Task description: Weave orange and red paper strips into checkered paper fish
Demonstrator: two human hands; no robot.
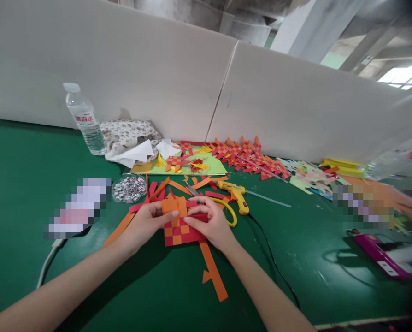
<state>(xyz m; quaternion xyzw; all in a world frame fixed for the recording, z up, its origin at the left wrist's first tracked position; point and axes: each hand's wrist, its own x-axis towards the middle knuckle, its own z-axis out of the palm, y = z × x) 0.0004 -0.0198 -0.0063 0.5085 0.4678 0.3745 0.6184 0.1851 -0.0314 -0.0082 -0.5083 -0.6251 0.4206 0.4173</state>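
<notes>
Between my hands is a woven piece of red and orange strips (178, 233), checkered at its lower part, with loose orange ends standing up at the top. My left hand (149, 223) pinches its left side, the thumb lying over an orange strip. At the right side my right hand (209, 221) grips the weave and its red strips between thumb and fingers. A long orange strip (214, 272) lies on the table below. Just behind my hands are scissors with yellow handles (232, 212), partly hidden, and a yellow hot glue gun (236, 193).
Loose strips surround the work. A bag of googly eyes (129, 188), a pixelated phone-like object (79, 207) and a water bottle (85, 120) stand left. Finished woven fish (250, 154) are piled by the partition (150, 60). A purple power strip (379, 253) lies right; the glue gun's cord runs frontward.
</notes>
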